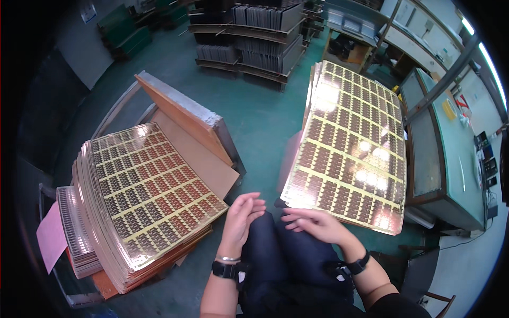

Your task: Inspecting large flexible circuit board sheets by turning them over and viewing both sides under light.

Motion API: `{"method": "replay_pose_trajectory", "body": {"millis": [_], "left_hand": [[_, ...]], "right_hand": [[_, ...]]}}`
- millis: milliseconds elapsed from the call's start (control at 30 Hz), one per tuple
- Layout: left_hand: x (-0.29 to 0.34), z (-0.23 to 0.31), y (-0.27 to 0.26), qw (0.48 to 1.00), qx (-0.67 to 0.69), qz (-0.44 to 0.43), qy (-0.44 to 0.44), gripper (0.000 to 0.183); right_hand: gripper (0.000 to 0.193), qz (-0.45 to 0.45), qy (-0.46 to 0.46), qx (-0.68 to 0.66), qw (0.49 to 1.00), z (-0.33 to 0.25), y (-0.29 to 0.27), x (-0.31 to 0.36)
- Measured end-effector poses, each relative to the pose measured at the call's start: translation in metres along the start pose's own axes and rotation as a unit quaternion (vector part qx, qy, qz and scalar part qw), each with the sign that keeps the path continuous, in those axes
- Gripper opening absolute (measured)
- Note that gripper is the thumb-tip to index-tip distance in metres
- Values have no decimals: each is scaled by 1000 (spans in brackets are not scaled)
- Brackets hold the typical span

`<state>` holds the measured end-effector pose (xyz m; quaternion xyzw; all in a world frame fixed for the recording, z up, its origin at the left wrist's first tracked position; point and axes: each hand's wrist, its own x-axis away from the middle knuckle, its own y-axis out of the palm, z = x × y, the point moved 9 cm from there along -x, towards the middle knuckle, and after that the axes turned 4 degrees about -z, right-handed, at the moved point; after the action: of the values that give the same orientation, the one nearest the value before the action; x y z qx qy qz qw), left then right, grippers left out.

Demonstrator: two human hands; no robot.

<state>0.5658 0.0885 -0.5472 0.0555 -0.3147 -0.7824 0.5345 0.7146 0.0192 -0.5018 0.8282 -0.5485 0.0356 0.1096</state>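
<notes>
My left hand [245,214] is raised above my lap, its fingers loosely bent and nothing visible in it. My right hand [313,223] hovers to its right, fingers loosely stretched out, also without anything visible in it. Left of my left hand leans a thick stack of large printed circuit board panels [159,185], the top one bearing a grid of dark brown patterns with yellow-gold strips. Just beyond my right hand lies a second stack of similar panels [347,143], shiny with lamp reflections. Whether my right fingertips touch its near edge, I cannot tell.
An angled cart with a wooden backboard [183,108] carries the left stack. A pink sheet [52,238] and smaller panels [77,228] sit at its left. Shelving with upright panels [249,40] stands at the back. A green-topped workbench [456,143] runs along the right.
</notes>
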Motion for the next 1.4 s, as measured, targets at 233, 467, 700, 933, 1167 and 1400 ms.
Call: {"method": "replay_pose_trajectory", "body": {"millis": [233, 467, 700, 933, 1167, 1400], "left_hand": [[-50, -23, 49, 987, -154, -5, -35, 26], [-62, -6, 109, 979, -131, -98, -122, 35], [-44, 9, 137, 971, -179, -160, -19, 36], [26, 74, 92, 973, -176, -101, 111, 34], [100, 111, 8, 962, -170, 67, 202, 33], [146, 105, -64, 958, -119, 157, 210, 35]], "right_hand": [[32, 345, -37, 73, 935, -5, -133, 142], [26, 643, 6, 411, 646, -6, -208, 288], [29, 564, 39, -30, 824, 75, -241, 300], [31, 549, -163, -94, 814, 2, -191, 238], [30, 436, -208, -113, 868, -19, -162, 146], [27, 356, -163, -75, 917, -29, -133, 79]]}}
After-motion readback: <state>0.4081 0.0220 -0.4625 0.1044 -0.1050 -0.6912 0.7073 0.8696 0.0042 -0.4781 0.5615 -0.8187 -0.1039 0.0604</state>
